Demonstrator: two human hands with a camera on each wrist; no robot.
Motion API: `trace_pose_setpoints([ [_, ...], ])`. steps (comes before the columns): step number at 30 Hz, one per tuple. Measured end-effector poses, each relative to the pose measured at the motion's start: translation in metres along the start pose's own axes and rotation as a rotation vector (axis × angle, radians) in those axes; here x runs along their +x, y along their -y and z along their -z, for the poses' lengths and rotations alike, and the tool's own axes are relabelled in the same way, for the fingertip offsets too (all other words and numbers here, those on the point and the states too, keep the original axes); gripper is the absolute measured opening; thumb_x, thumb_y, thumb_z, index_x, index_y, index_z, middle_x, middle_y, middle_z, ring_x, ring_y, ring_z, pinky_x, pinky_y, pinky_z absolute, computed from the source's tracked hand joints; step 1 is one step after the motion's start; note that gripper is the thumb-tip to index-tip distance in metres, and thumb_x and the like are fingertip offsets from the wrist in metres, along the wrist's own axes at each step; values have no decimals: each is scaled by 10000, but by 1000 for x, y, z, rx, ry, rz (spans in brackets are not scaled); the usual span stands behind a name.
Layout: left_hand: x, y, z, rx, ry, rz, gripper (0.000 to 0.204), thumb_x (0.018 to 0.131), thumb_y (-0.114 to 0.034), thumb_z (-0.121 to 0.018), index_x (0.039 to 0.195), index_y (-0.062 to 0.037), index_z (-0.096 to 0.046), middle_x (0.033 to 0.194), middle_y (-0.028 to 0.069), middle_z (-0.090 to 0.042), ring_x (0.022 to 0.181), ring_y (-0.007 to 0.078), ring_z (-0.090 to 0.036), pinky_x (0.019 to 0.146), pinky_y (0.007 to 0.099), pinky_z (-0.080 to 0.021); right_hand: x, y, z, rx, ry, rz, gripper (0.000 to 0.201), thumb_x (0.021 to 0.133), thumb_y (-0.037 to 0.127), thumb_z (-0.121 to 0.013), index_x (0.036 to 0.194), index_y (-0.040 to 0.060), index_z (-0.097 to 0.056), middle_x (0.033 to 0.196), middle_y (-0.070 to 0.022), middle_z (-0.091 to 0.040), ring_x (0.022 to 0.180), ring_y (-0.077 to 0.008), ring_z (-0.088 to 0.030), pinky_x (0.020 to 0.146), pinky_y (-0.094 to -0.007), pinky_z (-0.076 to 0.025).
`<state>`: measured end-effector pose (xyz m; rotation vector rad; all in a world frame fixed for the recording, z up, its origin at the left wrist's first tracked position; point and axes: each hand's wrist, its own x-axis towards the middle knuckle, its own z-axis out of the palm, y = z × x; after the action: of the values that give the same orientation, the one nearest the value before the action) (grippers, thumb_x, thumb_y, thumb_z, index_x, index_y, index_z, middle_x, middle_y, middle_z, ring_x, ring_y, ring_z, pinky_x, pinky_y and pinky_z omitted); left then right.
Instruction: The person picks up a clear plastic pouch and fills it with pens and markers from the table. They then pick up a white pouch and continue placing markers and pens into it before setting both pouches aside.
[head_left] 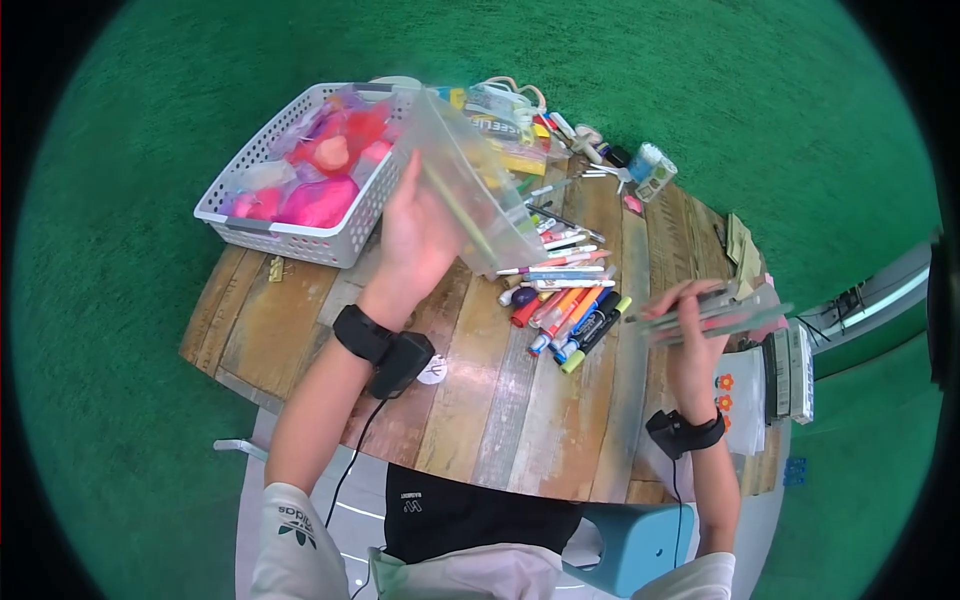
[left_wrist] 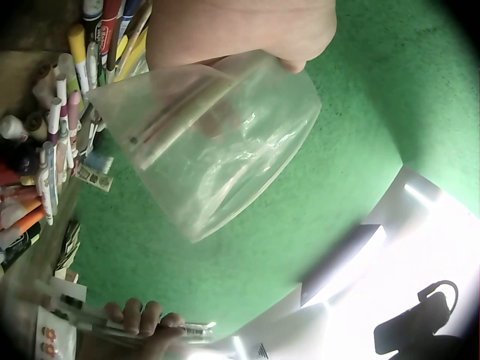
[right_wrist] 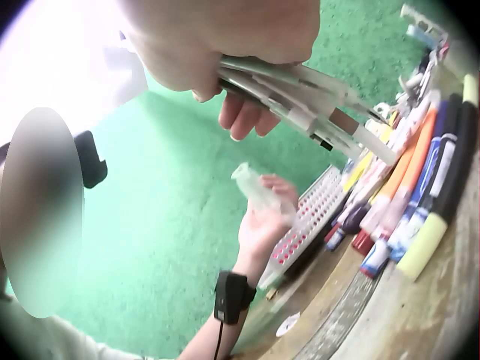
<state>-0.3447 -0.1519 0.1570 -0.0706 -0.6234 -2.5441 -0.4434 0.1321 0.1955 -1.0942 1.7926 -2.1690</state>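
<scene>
My left hand [head_left: 412, 245] grips a translucent plastic pouch [head_left: 480, 190], raised over the table beside the basket. In the left wrist view the pouch [left_wrist: 247, 165] hangs wide below the palm, with a slim pen-like stick [left_wrist: 184, 124] showing inside it. At the right, my right hand [head_left: 692, 355] holds a bundle of several pens [head_left: 730, 318] above the table. Seen from the right wrist, these pens [right_wrist: 300, 105] have clear and grey barrels and stick out past the fingers. Between the hands lies a heap of markers [head_left: 575, 320] in orange, blue, black and red.
A white perforated basket [head_left: 290, 238] full of pink and red packets stands at the left. Yellow packages [head_left: 520, 160] lie behind the pouch. A clear tub [head_left: 655, 172] sits at the far edge. Boxes [head_left: 795, 370] and a flower-printed sheet [head_left: 735, 400] are at the right.
</scene>
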Motion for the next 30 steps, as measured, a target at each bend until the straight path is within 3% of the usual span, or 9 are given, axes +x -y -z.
trace_pose_setpoints([
  [1, 0, 1, 1, -5, 7, 7, 517, 997, -488, -426, 1279, -63, -507, 1153, 100, -615, 1061, 264, -593, 997, 559, -433, 3, -1, 12, -66, -138, 14, 163, 949, 169, -616, 927, 59, -497, 729, -46, -567, 642, -138, -580, 593, -292, -486],
  [7, 0, 4, 2, 13, 3, 26, 530, 1001, -492, -406, 1280, -52, -502, 1068, 122, -607, 1061, 307, -585, 1012, 567, -414, 14, -31, 73, -43, -364, -48, 213, 939, 204, -639, 876, 72, -484, 659, 9, -456, 553, -84, -434, 516, -255, -380],
  [10, 1, 5, 2, 20, -34, 13, 544, 1000, -500, -404, 1277, -42, -500, 1059, 129, -604, 1058, 312, -585, 1014, 559, -414, 13, -47, 84, -127, -394, -26, 225, 932, 208, -647, 844, 70, -492, 645, 3, -480, 552, -83, -465, 505, -242, -386],
  [12, 1, 5, 9, 18, 34, 56, 537, 1008, -483, -403, 1305, -46, -496, 1204, 98, -607, 1114, 242, -580, 978, 429, -445, 11, -55, 86, -196, -407, -45, 223, 938, 194, -636, 841, 75, -474, 649, -2, -480, 554, -92, -467, 523, -248, -394],
  [14, 3, 6, 16, 14, 58, 74, 533, 1008, -482, -405, 1299, -45, -499, 1202, 99, -607, 1111, 241, -579, 974, 425, -446, 9, -65, 88, -265, -419, -65, 222, 944, 179, -625, 838, 80, -457, 652, -7, -480, 556, -102, -468, 541, -254, -402],
  [20, -2, 10, 9, 2, -8, 69, 517, 1002, -477, -427, 1283, -50, -508, 1189, 97, -608, 1097, 241, -577, 960, 418, -448, -3, -81, 82, -427, -292, -320, 256, 924, 273, -642, 818, 44, -603, 649, -26, -610, 511, -81, -522, 446, -237, -378],
  [24, 0, 12, 14, 7, 6, 67, 506, 997, -468, -451, 1296, -63, -503, 1195, 87, -602, 1090, 250, -577, 972, 426, -444, 1, -77, 77, -436, -210, -337, 298, 935, 291, -620, 776, 39, -612, 661, -34, -633, 506, -74, -514, 423, -231, -351],
  [25, -1, 13, 13, 10, 9, 63, 506, 997, -468, -451, 1296, -63, -503, 1195, 87, -602, 1090, 250, -577, 972, 426, -444, 5, -59, 71, -437, -143, -477, 237, 954, 264, -605, 853, 53, -568, 640, -8, -553, 562, -99, -526, 516, -251, -396],
  [30, -5, 19, 5, 39, -57, 85, 496, 1002, -464, -441, 1256, -47, -526, 1138, 99, -617, 1065, 250, -597, 965, 447, -462, 18, -16, 31, -21, -97, -452, 205, 967, 247, -596, 899, 72, -515, 595, 36, -368, 500, -80, -379, 509, -267, -360],
])
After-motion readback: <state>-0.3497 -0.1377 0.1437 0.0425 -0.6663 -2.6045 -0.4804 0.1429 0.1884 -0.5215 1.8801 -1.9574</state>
